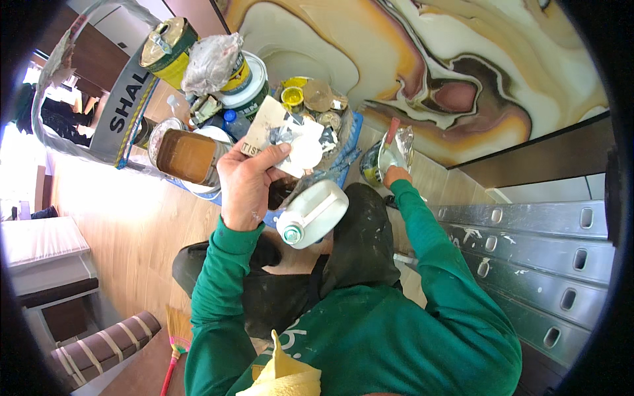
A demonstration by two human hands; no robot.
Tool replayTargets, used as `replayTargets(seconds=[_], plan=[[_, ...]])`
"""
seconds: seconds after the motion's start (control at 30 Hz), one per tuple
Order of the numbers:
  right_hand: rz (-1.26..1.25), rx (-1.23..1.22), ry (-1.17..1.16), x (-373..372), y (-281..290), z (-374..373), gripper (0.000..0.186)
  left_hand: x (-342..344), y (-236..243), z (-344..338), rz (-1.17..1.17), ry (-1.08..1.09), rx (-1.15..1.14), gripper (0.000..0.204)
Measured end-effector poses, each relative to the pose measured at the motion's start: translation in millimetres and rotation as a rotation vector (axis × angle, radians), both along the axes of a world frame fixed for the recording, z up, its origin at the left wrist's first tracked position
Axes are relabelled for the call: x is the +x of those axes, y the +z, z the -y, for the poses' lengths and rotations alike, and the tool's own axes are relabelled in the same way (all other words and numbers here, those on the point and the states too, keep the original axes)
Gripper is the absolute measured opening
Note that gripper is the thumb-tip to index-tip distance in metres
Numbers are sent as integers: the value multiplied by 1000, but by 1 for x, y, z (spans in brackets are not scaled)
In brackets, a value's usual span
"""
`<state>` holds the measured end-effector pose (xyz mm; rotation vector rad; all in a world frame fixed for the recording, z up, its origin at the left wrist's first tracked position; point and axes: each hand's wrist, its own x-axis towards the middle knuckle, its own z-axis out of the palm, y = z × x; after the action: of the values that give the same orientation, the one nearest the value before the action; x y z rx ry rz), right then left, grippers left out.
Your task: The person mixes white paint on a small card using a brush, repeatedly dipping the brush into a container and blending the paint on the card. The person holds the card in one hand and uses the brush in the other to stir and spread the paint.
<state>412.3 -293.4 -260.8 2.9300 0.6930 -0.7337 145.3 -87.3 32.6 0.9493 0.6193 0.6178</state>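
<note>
My left hand (247,181) is closed on a piece of card (261,125) smeared with white paste and dark patches, thumb on top. Just below it is a white plastic jug (317,208) with a green cap. My right hand (398,176) reaches into or rests at a foil-lined tub (405,138) on the floor; its fingers are curled, but what they grip is unclear. A red-handled tool (393,130) stands up in that tub.
Paint cans (234,97), a brown container (181,158), jars and bags crowd a blue tray (353,135) ahead. Metal ladder-like rails (528,247) lie along the right. A padded bench (43,244), rolled cushion (112,340) and broom (175,330) are left. A marbled panel (502,59) stands behind.
</note>
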Motion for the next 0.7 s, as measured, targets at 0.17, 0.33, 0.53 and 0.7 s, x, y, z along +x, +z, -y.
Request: replayTargets(seconds=[0.17, 0.33, 0.53, 0.7], plan=[[-156, -89, 17, 10, -7, 3, 36, -11, -1, -5, 7, 14, -4, 32], [-127, -9, -31, 7, -24, 9, 33, -17, -1, -10, -9, 16, 16, 33], [44, 186, -81, 18, -59, 9, 27, -19, -1, -15, 19, 28, -15, 33], [57, -80, 215, 33, -83, 7, 20, -19, -6, -24, 19, 74, -56, 34]])
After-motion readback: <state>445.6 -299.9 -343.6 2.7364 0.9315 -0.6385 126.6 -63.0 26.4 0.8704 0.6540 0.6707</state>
